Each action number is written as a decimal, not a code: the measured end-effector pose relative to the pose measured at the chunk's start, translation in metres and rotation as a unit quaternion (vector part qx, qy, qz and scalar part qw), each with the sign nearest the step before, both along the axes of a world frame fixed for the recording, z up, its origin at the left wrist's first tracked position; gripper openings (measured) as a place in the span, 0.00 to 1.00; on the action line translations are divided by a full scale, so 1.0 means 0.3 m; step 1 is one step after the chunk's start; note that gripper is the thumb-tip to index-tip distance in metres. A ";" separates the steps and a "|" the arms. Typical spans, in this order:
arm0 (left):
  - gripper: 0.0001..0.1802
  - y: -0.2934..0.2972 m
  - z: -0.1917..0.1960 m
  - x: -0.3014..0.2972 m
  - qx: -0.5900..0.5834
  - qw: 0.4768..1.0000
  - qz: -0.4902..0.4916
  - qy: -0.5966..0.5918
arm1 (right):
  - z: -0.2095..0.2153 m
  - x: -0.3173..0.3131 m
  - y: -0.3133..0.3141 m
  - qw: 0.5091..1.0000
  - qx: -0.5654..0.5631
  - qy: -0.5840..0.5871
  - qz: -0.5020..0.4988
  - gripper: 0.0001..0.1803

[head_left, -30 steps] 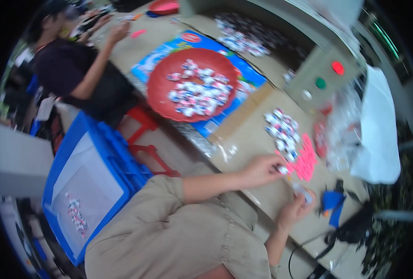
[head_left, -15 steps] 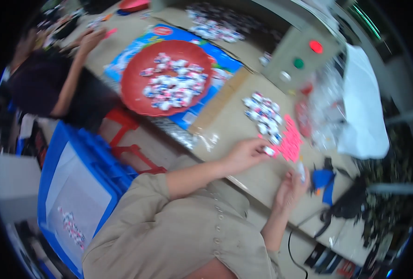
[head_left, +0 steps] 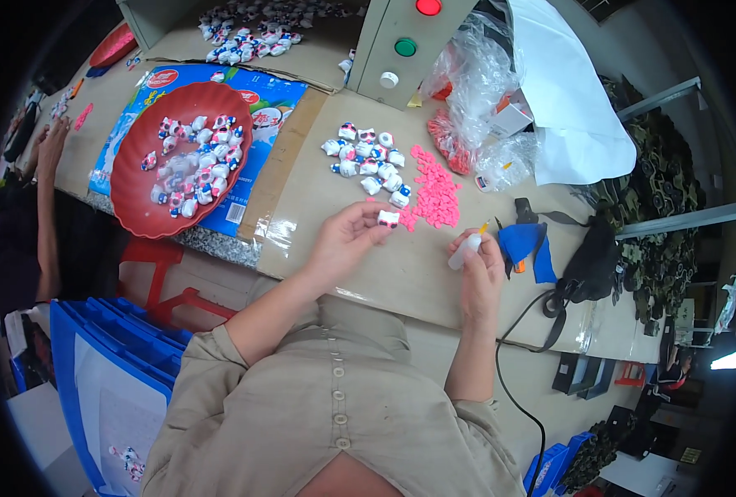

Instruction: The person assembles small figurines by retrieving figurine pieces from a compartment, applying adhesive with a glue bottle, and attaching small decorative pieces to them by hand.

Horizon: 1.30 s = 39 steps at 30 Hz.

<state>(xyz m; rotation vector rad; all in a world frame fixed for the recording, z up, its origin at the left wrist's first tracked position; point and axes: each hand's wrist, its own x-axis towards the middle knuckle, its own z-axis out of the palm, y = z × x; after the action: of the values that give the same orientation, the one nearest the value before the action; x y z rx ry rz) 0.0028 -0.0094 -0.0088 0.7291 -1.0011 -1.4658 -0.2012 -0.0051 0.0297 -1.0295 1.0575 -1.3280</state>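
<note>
My left hand point(head_left: 341, 246) pinches a small white figurine point(head_left: 389, 219) with pink and dark marks, just left of a pile of small pink pieces point(head_left: 437, 195). In my right hand point(head_left: 480, 263) is a small translucent squeeze bottle point(head_left: 465, 251), its yellow tip pointing up and to the right. Beyond my left hand, several white figurines with blue and pink parts point(head_left: 368, 157) lie grouped on the table point(head_left: 302, 199). Hand and bottle are apart from the held figurine.
A red scalloped bowl point(head_left: 128, 178) of figurines rests on blue printed cardboard at left. Behind stands a grey machine housing with coloured buttons point(head_left: 401, 58). Plastic bags point(head_left: 476, 70) lie at back right, blue cloth point(head_left: 527, 246) near my right hand. Another person's hand point(head_left: 51, 141) works far left.
The view has swung, so the table's things appear farther left. Both hands keep hold of the figurine and the bottle; the bottle now tilts more to the right.
</note>
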 end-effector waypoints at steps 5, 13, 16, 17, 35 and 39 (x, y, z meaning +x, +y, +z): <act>0.16 -0.008 0.000 0.026 0.027 0.998 0.053 0.015 | -0.034 0.114 -0.045 0.958 -0.029 0.287 -0.001 0.07; 0.16 -0.009 -0.046 -0.026 0.015 0.997 0.041 0.057 | -0.038 0.119 -0.060 0.835 -0.204 0.511 0.021 0.08; 0.16 0.001 -0.023 -0.015 0.002 0.998 0.042 0.050 | -0.044 0.131 -0.060 0.839 -0.195 0.507 0.029 0.08; 0.17 0.004 -0.020 -0.012 0.015 0.997 0.035 0.062 | -0.041 0.138 -0.060 0.842 -0.175 0.510 0.026 0.07; 0.14 0.016 0.012 0.002 -0.008 0.997 0.034 -0.073 | -0.015 0.160 0.005 0.974 0.021 0.220 -0.044 0.07; 0.16 0.008 -0.010 0.016 -0.001 0.999 0.005 -0.039 | -0.037 0.161 0.001 0.988 0.051 0.140 -0.045 0.07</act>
<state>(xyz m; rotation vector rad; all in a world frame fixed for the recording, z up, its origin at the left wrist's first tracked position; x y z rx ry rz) 0.0075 -0.0069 -0.0118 0.7943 -1.0574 -1.4353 -0.1529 -0.0047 0.0188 -1.1239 1.3830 -1.2102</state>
